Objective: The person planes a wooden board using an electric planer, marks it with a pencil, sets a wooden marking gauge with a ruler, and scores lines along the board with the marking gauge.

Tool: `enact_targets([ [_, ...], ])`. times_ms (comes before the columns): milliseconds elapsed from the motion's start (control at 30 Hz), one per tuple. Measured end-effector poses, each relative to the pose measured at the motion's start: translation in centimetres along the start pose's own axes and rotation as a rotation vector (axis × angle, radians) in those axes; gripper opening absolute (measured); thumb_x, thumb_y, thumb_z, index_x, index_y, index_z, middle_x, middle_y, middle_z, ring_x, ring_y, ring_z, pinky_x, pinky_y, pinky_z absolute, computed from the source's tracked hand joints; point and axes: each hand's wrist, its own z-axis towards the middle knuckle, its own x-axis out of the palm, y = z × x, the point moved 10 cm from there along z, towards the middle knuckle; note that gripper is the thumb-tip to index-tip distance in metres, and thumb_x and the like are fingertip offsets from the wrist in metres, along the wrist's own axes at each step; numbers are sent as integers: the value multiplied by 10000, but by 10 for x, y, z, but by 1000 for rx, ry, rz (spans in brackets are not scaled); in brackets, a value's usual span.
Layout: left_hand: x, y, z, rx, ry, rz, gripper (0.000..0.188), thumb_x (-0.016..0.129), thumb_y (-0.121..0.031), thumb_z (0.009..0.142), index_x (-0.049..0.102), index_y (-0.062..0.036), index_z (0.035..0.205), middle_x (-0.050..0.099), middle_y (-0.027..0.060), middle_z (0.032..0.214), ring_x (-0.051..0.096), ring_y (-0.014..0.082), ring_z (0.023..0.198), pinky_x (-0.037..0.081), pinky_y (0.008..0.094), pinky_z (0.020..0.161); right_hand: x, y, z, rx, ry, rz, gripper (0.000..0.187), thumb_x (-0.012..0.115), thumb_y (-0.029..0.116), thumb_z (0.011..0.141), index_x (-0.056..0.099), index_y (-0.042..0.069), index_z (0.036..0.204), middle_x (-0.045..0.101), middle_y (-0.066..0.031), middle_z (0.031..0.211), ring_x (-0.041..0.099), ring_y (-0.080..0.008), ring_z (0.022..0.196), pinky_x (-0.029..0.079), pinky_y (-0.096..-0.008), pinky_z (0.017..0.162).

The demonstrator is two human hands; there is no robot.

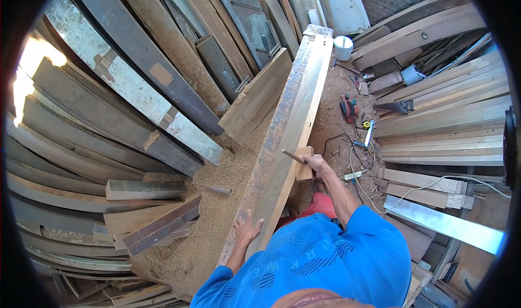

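A long pale wooden beam (291, 145) lies lengthwise on a narrow worn bench (269, 129) in front of me. My right hand (315, 164) is closed on a wooden marking gauge (304, 169), a block with a thin stem through it. The block sits against the beam's right edge, and its stem reaches across the beam's top face. Nearer my body, my left hand (247, 230) rests on the left side of the beam, fingers spread and holding nothing. My right fingers are partly hidden by the block.
Tall boards lean along the left, including a paint-worn one (135, 91). Sawdust (217, 221) covers the ground. Right of the bench are a white bucket (343, 47), a red power tool (348, 108), a handsaw (399, 107), loose cords, stacked planks (445, 113) and a metal strip (445, 224).
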Motion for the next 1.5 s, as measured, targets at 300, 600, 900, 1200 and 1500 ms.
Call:
enact_targets([
  [300, 30, -95, 22, 355, -253, 48, 1044, 798, -547, 776, 288, -232, 1631, 33, 369, 1654, 100, 584, 1505, 67, 684, 1205, -29, 3, -31, -87, 67, 343, 489, 792, 328, 876, 620, 8, 1202, 716, -124, 1023, 737, -287, 870, 630, -520, 774],
  [600, 12, -196, 71, 699, -327, 204, 986, 754, -425, 815, 308, -1, 1585, 141, 384, 1632, 134, 543, 1523, 141, 620, 1236, -102, -11, -43, -181, 170, 672, 335, 740, 339, 935, 684, 95, 1157, 746, -92, 1063, 730, -230, 953, 594, -445, 895],
  [900, -28, -336, 134, 760, -350, 205, 955, 722, -389, 858, 276, 38, 1587, 154, 394, 1628, 97, 579, 1521, 137, 626, 1240, -202, 23, 53, -131, -68, 652, 336, 758, 244, 934, 666, 81, 1213, 723, -95, 1127, 723, -270, 997, 602, -513, 904],
  [1200, -73, -424, 215, 554, -403, 174, 1011, 757, -453, 815, 209, -294, 1649, 22, 405, 1639, 3, 612, 1510, 46, 691, 1217, -269, 146, 128, -207, -315, 638, 442, 807, 222, 890, 625, 7, 1230, 702, -143, 1150, 719, -293, 993, 603, -508, 852],
  [1500, -124, -476, 261, 398, -238, 249, 1157, 850, -465, 730, 145, -412, 1646, -17, 368, 1657, 250, 604, 1431, 257, 680, 1145, -261, 268, 151, -306, -637, 93, 427, 835, 268, 849, 698, -68, 1074, 733, -136, 1012, 704, -208, 842, 564, -367, 760],
])
